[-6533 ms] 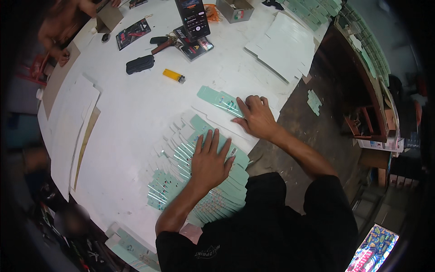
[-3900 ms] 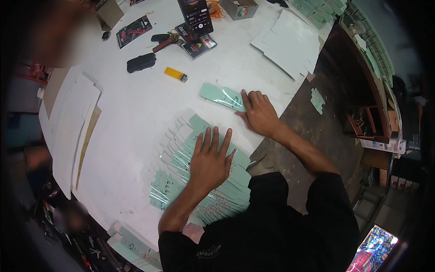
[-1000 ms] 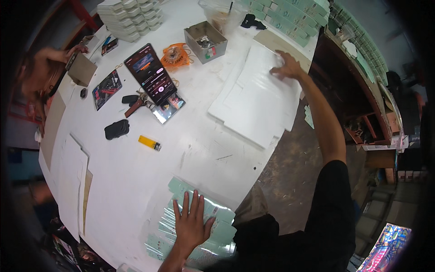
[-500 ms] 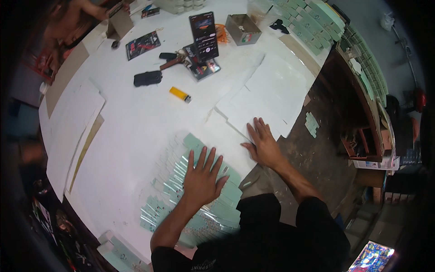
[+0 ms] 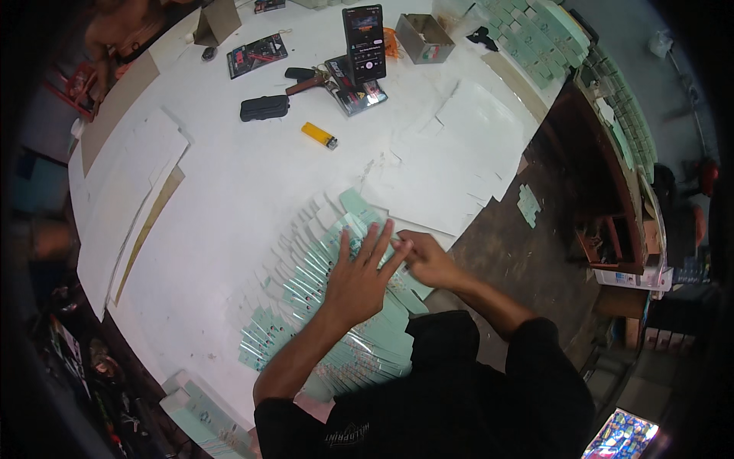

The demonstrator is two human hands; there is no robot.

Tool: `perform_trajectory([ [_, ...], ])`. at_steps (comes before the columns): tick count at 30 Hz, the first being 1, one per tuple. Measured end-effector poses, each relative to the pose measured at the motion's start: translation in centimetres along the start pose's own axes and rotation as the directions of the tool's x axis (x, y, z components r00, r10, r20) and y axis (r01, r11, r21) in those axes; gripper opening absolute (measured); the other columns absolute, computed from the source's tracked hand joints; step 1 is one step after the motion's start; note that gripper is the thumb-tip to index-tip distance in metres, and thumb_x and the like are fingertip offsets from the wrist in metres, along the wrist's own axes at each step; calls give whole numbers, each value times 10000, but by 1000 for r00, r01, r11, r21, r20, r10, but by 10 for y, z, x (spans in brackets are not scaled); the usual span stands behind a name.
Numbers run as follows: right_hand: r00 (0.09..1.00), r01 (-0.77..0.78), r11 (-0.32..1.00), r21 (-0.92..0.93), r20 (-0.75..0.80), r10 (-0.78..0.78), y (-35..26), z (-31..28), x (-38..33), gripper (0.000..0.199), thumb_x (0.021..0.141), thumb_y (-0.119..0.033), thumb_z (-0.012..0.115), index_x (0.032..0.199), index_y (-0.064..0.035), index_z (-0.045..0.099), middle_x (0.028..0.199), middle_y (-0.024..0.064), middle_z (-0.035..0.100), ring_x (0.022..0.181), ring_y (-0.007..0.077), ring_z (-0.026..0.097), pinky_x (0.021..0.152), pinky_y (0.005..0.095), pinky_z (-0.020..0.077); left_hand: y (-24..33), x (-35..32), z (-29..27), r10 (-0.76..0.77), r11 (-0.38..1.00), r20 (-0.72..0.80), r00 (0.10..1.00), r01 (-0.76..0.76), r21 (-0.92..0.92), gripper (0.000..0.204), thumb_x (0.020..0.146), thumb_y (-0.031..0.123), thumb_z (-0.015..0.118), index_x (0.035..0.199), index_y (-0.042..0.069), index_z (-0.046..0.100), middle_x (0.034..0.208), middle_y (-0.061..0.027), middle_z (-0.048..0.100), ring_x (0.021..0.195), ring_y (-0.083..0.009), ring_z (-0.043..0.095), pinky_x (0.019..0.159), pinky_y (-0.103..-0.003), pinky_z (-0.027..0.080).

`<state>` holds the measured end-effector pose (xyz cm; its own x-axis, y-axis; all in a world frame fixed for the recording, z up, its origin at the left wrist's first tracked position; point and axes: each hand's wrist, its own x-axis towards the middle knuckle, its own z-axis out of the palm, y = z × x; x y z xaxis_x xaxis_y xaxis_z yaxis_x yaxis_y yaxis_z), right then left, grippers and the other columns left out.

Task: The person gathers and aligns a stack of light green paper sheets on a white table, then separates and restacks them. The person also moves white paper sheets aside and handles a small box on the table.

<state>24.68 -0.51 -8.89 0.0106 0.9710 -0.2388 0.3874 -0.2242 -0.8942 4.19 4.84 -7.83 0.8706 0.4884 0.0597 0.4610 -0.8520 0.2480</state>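
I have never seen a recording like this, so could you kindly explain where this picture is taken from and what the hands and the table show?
The picture comes from a wide fisheye camera worn on a person's head, looking down, so straight edges bend near the rim. There is no machine: both forearms entering from below are the person's own. The left hand lies flat, fingers spread, on a fanned row of pale green cards on the white table. The right hand touches the cards at the fan's right end; whether it grips one is unclear. Further off lie white sheets, a yellow lighter, a black case, an upright phone and a small open box.
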Motion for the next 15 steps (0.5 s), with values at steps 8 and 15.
perform_trajectory([
  [8, 989, -115, 993, 38, 99, 111, 21, -19, 2, 264, 1087, -185, 599, 990, 36, 707, 769, -40, 650, 709, 58, 559, 636, 317, 485, -6, 4, -5, 79, 946, -41, 996, -88, -311, 932, 783, 218, 725, 1624, 20, 376, 1708, -277, 277, 1594, -449, 253, 1276, -663, 168],
  [15, 983, -178, 979, -103, 35, 182, 0, -3, -4, 295, 1027, -230, 681, 902, 31, 738, 792, 131, 740, 654, 254, 685, 608, 391, 530, -7, -8, 27, 33, 996, -45, 998, -36, -81, 965, 702, 190, 736, 1586, -30, 416, 1677, -278, 344, 1596, -438, 262, 1281, -664, 162],
])
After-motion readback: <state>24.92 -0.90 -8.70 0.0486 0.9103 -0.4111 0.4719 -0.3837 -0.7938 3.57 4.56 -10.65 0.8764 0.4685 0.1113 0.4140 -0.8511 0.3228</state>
